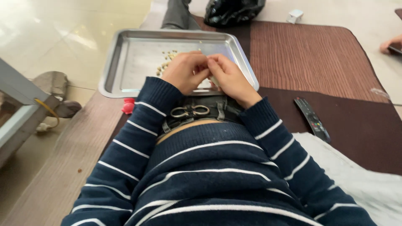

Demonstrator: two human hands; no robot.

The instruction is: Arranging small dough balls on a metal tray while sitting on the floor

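A shiny metal tray rests on my lap, with several small pale kernels scattered on its floor. My left hand and my right hand meet over the tray's near edge, fingers curled together. They pinch something small and pale between the fingertips; what it is I cannot make out. Both arms wear dark blue sleeves with white stripes.
A black remote control lies on the brown mat at right. A black plastic bag and a small white box sit at the far end. Another person's hand shows at the right edge. A red object peeks from under the tray.
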